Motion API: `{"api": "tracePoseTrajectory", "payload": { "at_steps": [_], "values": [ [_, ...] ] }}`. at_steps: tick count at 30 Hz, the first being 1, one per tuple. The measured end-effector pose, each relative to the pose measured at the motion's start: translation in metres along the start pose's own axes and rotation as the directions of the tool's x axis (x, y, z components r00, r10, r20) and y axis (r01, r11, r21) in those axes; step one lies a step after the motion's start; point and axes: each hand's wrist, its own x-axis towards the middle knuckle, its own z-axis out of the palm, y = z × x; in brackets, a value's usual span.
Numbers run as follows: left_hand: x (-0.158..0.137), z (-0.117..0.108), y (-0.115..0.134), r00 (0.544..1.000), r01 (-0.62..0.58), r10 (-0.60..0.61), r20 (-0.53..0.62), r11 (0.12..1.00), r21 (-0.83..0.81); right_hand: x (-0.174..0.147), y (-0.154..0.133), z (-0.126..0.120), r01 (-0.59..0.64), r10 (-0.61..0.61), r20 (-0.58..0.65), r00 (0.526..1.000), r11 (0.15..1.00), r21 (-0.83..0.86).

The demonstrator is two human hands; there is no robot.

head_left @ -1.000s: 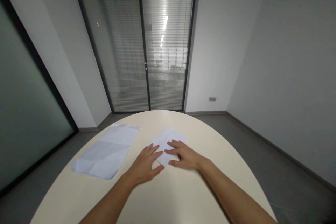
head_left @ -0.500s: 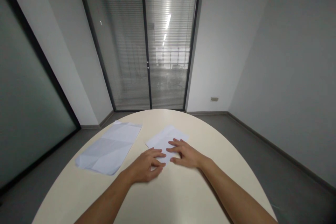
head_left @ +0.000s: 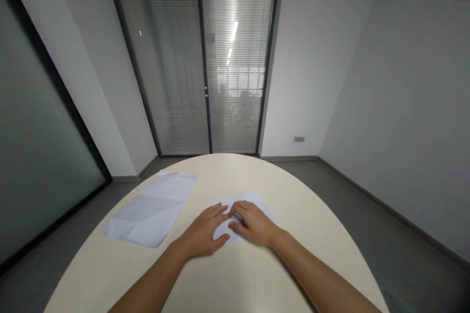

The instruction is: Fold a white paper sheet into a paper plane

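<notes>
Your left hand point(head_left: 205, 230) lies palm down, fingers extended forward and to the right, thumb set apart from them. Your right hand point(head_left: 257, 225) is arched, fingers curled toward the left fingertips, thumb below; whether it pinches anything cannot be determined. The small white paper point(head_left: 261, 201) lies beneath both hands on the round table point(head_left: 304, 205), directly in front of you. The hands conceal much of its outline; any creases are indistinct. The lower picture edge cuts off both forearms point(head_left: 154, 276) and the table's near side.
</notes>
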Motion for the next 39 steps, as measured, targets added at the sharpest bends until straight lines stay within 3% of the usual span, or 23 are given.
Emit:
{"api": "tracePoseTrajectory", "payload": {
  "at_steps": [3, 7, 11, 14, 16, 18, 21, 23, 27, 33, 39],
  "values": [
    [0.0, -0.006, 0.005, 0.999, -0.035, 0.035, -0.004, 0.999, -0.009, -0.001, 0.002, 0.007, -0.054, 0.053, 0.072, 0.996, 0.999, 0.008],
    [0.0, -0.006, 0.005, 1.0, -0.019, 0.02, -0.003, 1.0, 0.022, -0.003, 0.022, 0.011, -0.203, 0.215, 0.189, 0.958, 0.976, -0.078],
    [-0.004, 0.001, -0.001, 1.0, 0.003, -0.003, 0.008, 0.999, 0.043, -0.006, 0.049, 0.008, -0.384, 0.408, 0.133, 0.903, 0.907, -0.175],
    [-0.005, 0.006, -0.005, 0.999, 0.037, -0.037, 0.005, 0.998, 0.044, -0.007, 0.056, 0.003, -0.491, 0.508, 0.003, 0.861, 0.834, -0.252],
    [-0.003, 0.008, -0.007, 0.997, 0.071, -0.07, -0.008, 0.996, 0.057, -0.006, 0.051, 0.0, -0.471, 0.462, -0.104, 0.881, 0.833, -0.291],
    [-0.001, 0.009, -0.008, 0.994, 0.108, -0.105, -0.03, 0.99, 0.089, -0.004, 0.04, -0.003, -0.361, 0.332, -0.145, 0.932, 0.889, -0.281],
    [0.004, 0.01, -0.009, 0.989, 0.141, -0.132, -0.072, 0.98, 0.143, -0.002, 0.02, -0.003, -0.13, 0.126, -0.037, 0.991, 0.98, -0.149],
    [0.006, 0.011, -0.01, 0.987, 0.145, -0.131, -0.094, 0.976, 0.16, -0.003, 0.012, 0.0, -0.03, 0.039, 0.115, 0.993, 0.996, -0.08],
    [0.004, 0.011, -0.013, 0.992, 0.108, -0.097, -0.08, 0.984, 0.139, -0.005, 0.014, 0.006, -0.087, 0.096, 0.246, 0.964, 0.995, -0.047],
    [-0.003, 0.006, -0.011, 1.0, 0.004, -0.005, 0.017, 0.998, 0.065, -0.005, 0.023, 0.002, -0.15, 0.16, 0.234, 0.959, 0.987, -0.06],
    [0.0, 0.007, -0.007, 0.999, 0.036, -0.037, 0.018, 0.997, 0.064, -0.005, 0.024, 0.0, -0.165, 0.176, 0.228, 0.958, 0.984, -0.064]
  ]
}}
